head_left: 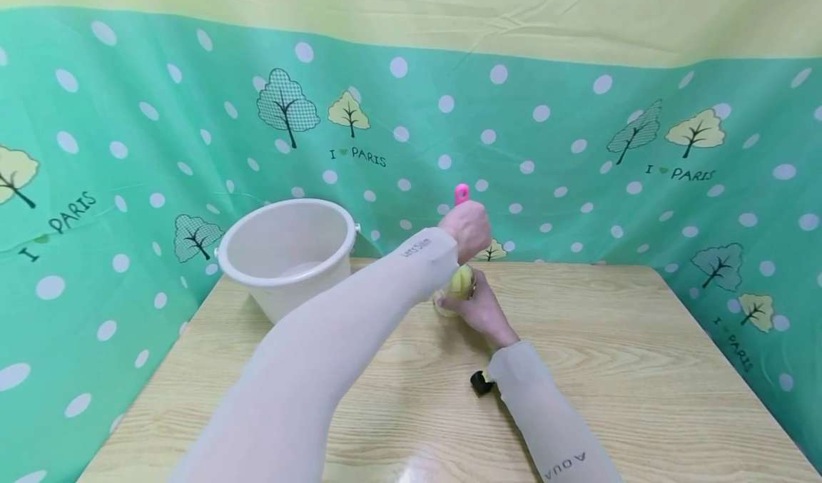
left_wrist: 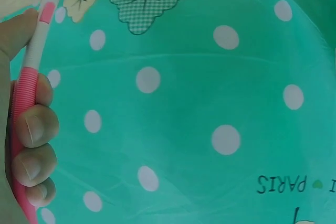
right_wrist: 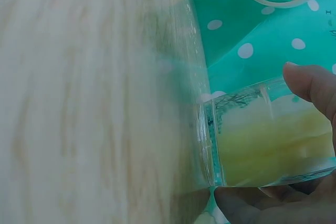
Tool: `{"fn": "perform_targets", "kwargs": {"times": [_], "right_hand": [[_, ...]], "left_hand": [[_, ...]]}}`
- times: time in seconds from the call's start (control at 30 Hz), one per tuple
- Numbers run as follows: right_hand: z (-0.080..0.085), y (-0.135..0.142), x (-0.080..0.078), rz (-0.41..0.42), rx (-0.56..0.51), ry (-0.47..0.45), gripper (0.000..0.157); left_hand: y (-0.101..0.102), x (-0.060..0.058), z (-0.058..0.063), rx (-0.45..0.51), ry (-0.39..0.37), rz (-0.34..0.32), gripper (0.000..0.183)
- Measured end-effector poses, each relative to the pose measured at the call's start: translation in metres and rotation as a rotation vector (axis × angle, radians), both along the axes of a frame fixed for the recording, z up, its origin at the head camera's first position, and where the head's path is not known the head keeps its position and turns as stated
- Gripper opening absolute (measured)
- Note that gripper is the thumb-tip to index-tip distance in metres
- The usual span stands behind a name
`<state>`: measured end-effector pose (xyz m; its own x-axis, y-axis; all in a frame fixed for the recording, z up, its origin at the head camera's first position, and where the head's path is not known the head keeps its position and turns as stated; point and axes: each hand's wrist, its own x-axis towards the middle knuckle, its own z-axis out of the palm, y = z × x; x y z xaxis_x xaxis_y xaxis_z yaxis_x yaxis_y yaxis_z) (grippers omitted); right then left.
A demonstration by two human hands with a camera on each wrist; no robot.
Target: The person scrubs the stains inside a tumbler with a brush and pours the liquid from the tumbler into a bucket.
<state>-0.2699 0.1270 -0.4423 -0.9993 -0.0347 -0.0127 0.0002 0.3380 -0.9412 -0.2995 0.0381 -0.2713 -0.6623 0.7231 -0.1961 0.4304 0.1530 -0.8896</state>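
Observation:
My left hand (head_left: 465, 227) grips the pink-and-white handle (left_wrist: 27, 85) of a sponge cup brush, fingers wrapped round it and thumb along it. The handle's pink end (head_left: 461, 193) sticks up above the fist. Below, the brush's pale yellow sponge head (head_left: 460, 282) is inside a clear drinking glass (right_wrist: 262, 135). My right hand (head_left: 483, 310) holds that glass around its side, thumb on one side and fingers on the other. In the right wrist view the glass's base is at the wooden tabletop and yellow sponge fills much of it.
A white bucket (head_left: 289, 283) with a handle stands at the table's back left. Close behind the wooden table (head_left: 578, 369) hangs a green dotted curtain (head_left: 552, 155). My left sleeve (head_left: 334, 347) crosses the middle of the table. A small black object (head_left: 481, 382) shows beside my right cuff.

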Motion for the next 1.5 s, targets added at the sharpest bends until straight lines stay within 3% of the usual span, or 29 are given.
{"fn": "perform_targets", "kwargs": {"times": [0.2, 0.47, 0.97, 1.5], "right_hand": [[-0.001, 0.0, 0.0, -0.016, 0.024, -0.025, 0.089], [0.0, -0.001, 0.001, -0.001, 0.028, -0.024, 0.09], [-0.001, -0.003, 0.002, 0.011, 0.045, -0.013, 0.094], [-0.002, -0.004, 0.001, 0.017, -0.019, 0.011, 0.079]], "left_hand": [[-0.01, -0.01, 0.002, 0.038, -0.011, 0.044, 0.02], [-0.024, -0.014, 0.003, 0.029, -0.059, 0.095, 0.016], [-0.031, -0.007, 0.006, 0.106, -0.159, 0.058, 0.015], [-0.019, -0.003, 0.007, 0.114, -0.132, 0.001, 0.013]]}}
